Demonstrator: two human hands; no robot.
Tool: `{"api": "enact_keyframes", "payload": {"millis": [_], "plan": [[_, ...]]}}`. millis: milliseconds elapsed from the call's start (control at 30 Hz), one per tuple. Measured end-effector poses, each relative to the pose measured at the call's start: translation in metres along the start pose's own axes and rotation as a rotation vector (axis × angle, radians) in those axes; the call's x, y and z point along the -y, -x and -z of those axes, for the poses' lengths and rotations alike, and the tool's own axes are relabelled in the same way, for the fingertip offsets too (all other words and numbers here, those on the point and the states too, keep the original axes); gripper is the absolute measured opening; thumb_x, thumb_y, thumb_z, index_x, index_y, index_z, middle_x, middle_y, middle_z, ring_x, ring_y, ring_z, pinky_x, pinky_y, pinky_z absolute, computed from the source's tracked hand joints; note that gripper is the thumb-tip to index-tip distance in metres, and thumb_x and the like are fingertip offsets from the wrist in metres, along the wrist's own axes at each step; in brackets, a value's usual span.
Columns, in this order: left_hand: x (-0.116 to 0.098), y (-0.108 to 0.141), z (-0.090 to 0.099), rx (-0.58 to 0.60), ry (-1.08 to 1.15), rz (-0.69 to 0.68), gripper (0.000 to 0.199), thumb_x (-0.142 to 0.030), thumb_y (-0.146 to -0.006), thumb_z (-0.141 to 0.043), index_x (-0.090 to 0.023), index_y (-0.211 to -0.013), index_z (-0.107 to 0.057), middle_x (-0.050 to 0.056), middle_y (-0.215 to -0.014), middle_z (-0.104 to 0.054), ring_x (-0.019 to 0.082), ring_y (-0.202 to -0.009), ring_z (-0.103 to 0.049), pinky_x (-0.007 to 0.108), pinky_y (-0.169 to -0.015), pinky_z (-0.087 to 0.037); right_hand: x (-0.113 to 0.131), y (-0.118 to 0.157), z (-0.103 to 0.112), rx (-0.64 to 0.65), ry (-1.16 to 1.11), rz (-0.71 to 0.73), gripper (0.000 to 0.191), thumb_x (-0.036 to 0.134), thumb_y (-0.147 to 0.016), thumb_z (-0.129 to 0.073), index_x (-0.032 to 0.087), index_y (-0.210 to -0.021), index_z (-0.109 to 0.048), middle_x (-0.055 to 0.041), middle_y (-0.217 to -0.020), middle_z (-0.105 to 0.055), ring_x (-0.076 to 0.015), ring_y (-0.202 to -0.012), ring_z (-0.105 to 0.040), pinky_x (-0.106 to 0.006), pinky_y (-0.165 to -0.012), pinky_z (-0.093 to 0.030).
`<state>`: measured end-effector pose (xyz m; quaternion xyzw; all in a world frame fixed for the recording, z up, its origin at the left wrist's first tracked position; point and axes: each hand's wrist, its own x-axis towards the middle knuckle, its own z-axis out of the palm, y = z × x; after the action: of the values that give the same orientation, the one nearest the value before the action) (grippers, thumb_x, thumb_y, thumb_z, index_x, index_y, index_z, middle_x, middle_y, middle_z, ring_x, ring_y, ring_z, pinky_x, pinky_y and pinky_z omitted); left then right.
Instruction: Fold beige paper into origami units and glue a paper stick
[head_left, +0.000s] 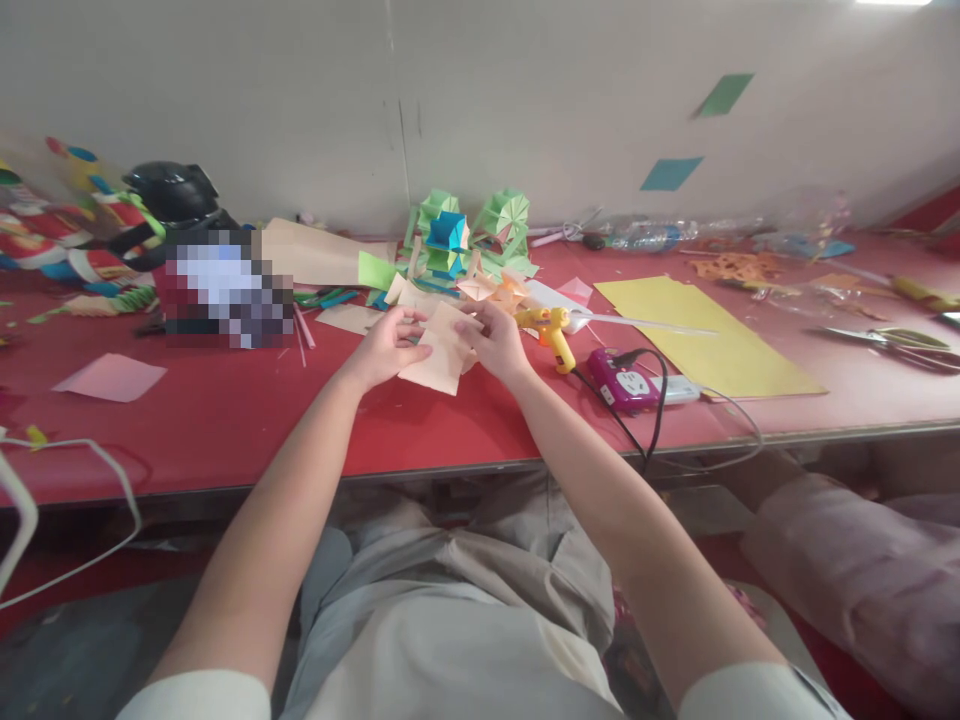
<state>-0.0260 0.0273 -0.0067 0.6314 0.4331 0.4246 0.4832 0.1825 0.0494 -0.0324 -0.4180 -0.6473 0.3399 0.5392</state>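
Left hand (386,346): half-curled, thumb at left edge of beige paper (441,358), grip unclear | right hand (491,338): pinching its upper right, some fingertips hidden | paper: between hands, over red table (442,432) | forearms (304,480): stretched forward, converging | yellow glue gun (557,340): beside right hand, nozzle indistinct | pixelated patch (225,290) at left masks its contents

A white light (892,2) glares high beyond the right hand (495,345), washing the tabletop (862,395) to its right pale; below the left hand (386,350), under the tabletop, it is dim. Pixelation masks a patch left of the hands; outer edges look stretched, fine detail soft.
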Motion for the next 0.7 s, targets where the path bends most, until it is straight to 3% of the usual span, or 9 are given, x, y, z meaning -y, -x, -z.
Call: {"api": "enact_keyframes", "payload": {"millis": [133,233,367,500,700], "plan": [[0.001,-0.001,0.0,0.026,-0.06,-0.072,0.039,-0.026,-0.065,-0.082,-0.019,-0.097,-0.06,0.004,-0.095,-0.067,0.018,-0.09,-0.066,0.036,-0.086,-0.053,0.002,0.003,-0.002,0.011,-0.034,0.022,0.026,0.041,-0.082,-0.068,0.023,-0.09,-0.051,0.0051,-0.063,-0.051,-0.0104,-0.053,-0.042,-0.025,-0.051,-0.033],[0.002,-0.001,0.0,0.041,-0.102,-0.061,0.039,-0.03,-0.066,-0.081,-0.016,-0.1,-0.068,0.01,-0.108,-0.07,0.023,-0.099,-0.066,0.042,-0.093,-0.052,0.004,0.005,-0.003,0.004,-0.007,0.031,0.023,0.039,-0.085,-0.065,0.024,-0.09,-0.049,0.0054,-0.064,-0.05,-0.0109,-0.055,-0.041,-0.026,-0.054,-0.035],[0.0,-0.001,0.0,0.011,-0.113,-0.039,0.048,-0.03,-0.066,-0.081,-0.015,-0.11,-0.071,0.013,-0.119,-0.07,0.027,-0.109,-0.065,0.048,-0.102,-0.048,0.005,0.005,-0.003,-0.057,0.046,0.12,0.022,0.039,-0.084,-0.068,0.022,-0.084,-0.054,-0.001,-0.081,-0.061,-0.0153,-0.073,-0.056,-0.029,-0.065,-0.044],[-0.002,0.0,-0.001,0.001,-0.105,-0.074,0.047,-0.027,-0.068,-0.078,-0.017,-0.112,-0.069,0.012,-0.124,-0.069,0.027,-0.109,-0.066,0.045,-0.099,-0.05,0.007,0.004,-0.001,-0.042,0.068,0.145,0.028,0.047,-0.084,-0.071,0.022,-0.079,-0.06,-0.005,-0.092,-0.067,-0.0196,-0.087,-0.061,-0.032,-0.073,-0.05],[0.003,-0.003,-0.004,0.03,-0.028,-0.098,0.029,-0.021,-0.07,-0.074,-0.019,-0.093,-0.057,0.005,-0.093,-0.071,0.02,-0.094,-0.069,0.035,-0.088,-0.052,0.016,0.007,-0.001,0.119,0.107,0.203,0.039,0.06,-0.082,-0.071,0.021,-0.085,-0.071,-0.0098,-0.111,-0.068,-0.0256,-0.107,-0.062,-0.041,-0.096,-0.052]]}}
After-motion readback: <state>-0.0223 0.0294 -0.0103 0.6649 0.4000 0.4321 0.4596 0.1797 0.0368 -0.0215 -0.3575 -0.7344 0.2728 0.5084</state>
